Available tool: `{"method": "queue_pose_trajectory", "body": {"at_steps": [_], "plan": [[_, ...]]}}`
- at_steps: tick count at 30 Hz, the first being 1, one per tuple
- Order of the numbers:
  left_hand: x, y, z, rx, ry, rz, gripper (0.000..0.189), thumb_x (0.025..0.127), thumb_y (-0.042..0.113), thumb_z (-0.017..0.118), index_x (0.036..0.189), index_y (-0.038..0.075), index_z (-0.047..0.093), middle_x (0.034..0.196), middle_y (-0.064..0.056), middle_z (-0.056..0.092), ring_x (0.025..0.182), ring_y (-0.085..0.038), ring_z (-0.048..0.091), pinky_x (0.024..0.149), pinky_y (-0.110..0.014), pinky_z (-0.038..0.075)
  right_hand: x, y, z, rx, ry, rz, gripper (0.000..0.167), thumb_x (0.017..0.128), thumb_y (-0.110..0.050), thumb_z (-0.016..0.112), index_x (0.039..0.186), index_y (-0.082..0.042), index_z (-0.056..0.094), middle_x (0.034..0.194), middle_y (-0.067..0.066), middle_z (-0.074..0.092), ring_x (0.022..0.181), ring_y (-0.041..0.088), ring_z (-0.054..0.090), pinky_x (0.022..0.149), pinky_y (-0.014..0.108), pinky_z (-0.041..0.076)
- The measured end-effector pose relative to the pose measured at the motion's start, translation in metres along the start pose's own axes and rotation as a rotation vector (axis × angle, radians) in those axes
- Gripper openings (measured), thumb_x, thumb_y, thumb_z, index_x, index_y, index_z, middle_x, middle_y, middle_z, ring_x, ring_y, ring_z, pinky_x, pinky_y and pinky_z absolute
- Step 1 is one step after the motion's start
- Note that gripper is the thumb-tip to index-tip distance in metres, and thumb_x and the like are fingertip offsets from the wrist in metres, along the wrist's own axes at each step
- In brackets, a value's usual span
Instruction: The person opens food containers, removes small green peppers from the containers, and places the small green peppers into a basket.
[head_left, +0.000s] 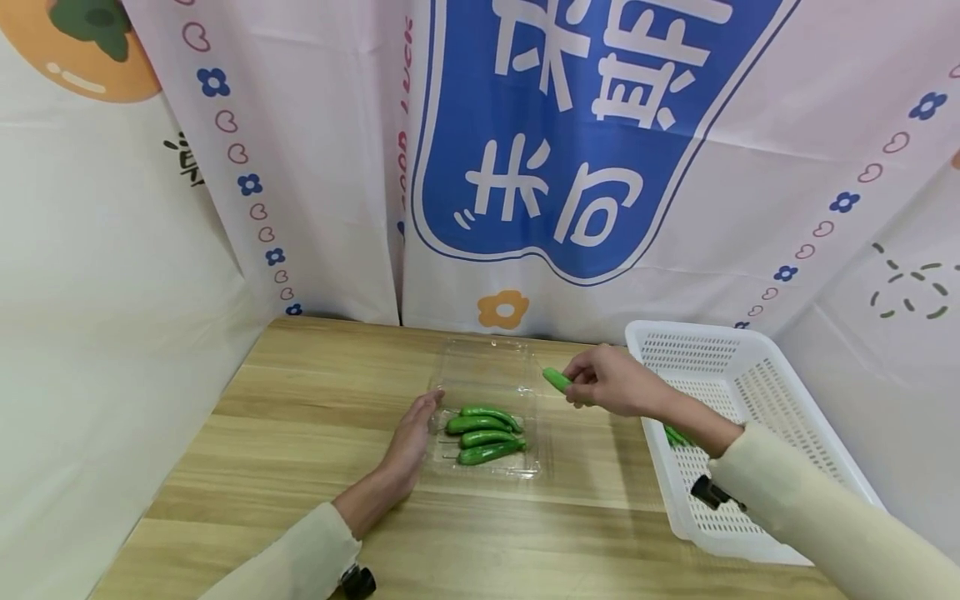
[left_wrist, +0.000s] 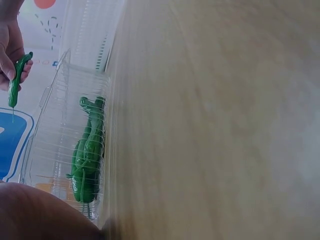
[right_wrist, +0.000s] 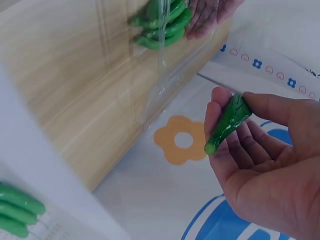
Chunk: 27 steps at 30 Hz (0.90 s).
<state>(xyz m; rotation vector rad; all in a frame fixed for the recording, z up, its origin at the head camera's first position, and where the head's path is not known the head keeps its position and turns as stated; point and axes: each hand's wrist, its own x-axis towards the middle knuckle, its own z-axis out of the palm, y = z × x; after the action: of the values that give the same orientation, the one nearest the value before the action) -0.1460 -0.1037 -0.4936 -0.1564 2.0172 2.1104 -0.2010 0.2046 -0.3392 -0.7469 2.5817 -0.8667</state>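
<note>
A clear plastic clamshell box (head_left: 483,473) lies on the table with its lid up at the back. Several glossy green peppers (head_left: 491,452), each with a thin wire-like tip, lie side by side in its base. Against the box's left side rests my left hand (head_left: 408,442), fingers extended. Above the table to the right of the box, my right hand (head_left: 611,382) pinches one green pepper (right_wrist: 231,122) between thumb and fingers; it hangs apart from the box. More green peppers (right_wrist: 17,210) lie in the white basket (head_left: 813,400), partly hidden by my right forearm.
The wooden table (head_left: 300,417) meets a printed cloth backdrop (head_left: 337,167) at its far edge. Cloth also hangs at both sides. The basket's raised wall stands to the right, beneath my right forearm.
</note>
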Motion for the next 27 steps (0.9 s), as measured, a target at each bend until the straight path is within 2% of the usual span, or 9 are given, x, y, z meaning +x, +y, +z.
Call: {"method": "queue_pose_trajectory", "body": {"at_steps": [8,16,24,27], "plan": [[0.000,0.000,0.000,0.001,-0.004,0.008,0.054,0.117,0.029,0.022,0.165,0.004,0.030,0.175,-0.020,0.018,0.162,-0.043,0.005,0.129,-0.065,0.003,-0.013,0.012,-0.017,-0.014,0.079,0.061,0.013,0.096,-0.004,0.072,0.106,0.004,0.076,0.082,0.002,0.077,0.073,0.012,0.072,0.062,0.026,0.056],[-0.001,0.000,0.000,0.006,-0.004,0.010,0.054,0.117,0.030,0.022,0.165,0.005,0.030,0.175,-0.020,0.018,0.162,-0.043,0.006,0.129,-0.065,0.003,-0.025,0.027,-0.034,-0.029,0.118,0.108,0.022,0.099,-0.004,0.069,0.116,0.008,0.073,0.086,0.002,0.078,0.078,0.013,0.074,0.068,0.028,0.060],[0.000,0.000,0.000,0.001,0.004,0.014,0.054,0.117,0.029,0.023,0.164,0.004,0.031,0.174,-0.020,0.020,0.162,-0.043,0.007,0.130,-0.064,0.004,-0.036,0.043,-0.047,-0.074,0.212,0.147,0.020,0.101,-0.005,0.066,0.114,0.009,0.073,0.090,0.011,0.079,0.082,0.026,0.077,0.068,0.028,0.062],[-0.001,0.000,0.000,0.003,0.004,0.011,0.054,0.117,0.029,0.023,0.164,0.004,0.031,0.174,-0.020,0.020,0.162,-0.043,0.007,0.130,-0.064,0.004,-0.039,0.052,-0.050,-0.096,0.231,0.164,0.021,0.101,-0.007,0.066,0.114,0.009,0.072,0.090,0.010,0.079,0.081,0.025,0.076,0.066,0.025,0.059]]}}
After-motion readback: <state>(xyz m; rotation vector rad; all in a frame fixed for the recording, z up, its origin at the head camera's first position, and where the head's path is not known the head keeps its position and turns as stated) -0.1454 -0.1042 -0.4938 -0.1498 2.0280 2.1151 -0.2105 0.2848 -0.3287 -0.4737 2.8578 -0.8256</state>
